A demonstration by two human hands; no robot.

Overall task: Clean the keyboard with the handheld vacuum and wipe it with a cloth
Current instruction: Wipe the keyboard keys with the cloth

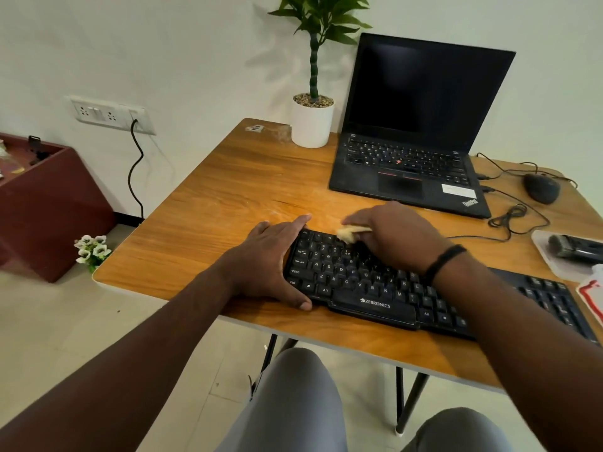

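Left hand (270,256) clasps the left end of the keyboard (375,288), fingers along the far edge and thumb hooked round the near corner, so it holds the board and steadies it on the table (202,230); the keyboard lies aslant near the front edge of the table, its right end running out toward the lower right of the view; judgement: should that clasp slacken during a firm stroke, the board could skid toward the front edge, which is near. Right hand (391,236) is over the upper key rows and pinches a small pale cloth (350,232) at its fingertips, the cloth touching the keys near the top left corner; only a little of the cloth shows, the rest being hidden under the hand; judgement: so small a wad may slip from the pinch, or the fingertips may press keys rather than wipe them; a snagged keycap is possible if the cloth catches an edge. Beyond the hands stands a laptop (417,125), lid open and screen dark; whether the keyboard is connected to it cannot be told, so stray keystrokes are a lesser concern. Loose cables (515,220) lie coiled just beyond the right forearm beside a mouse (541,188); a wide sweep could drag them. At the far right the handheld vacuum (574,247) rests on a pale mat, well apart from the hands; judgement: the wiping stage is in hand, and the right half of the keyboard appears not yet reached.
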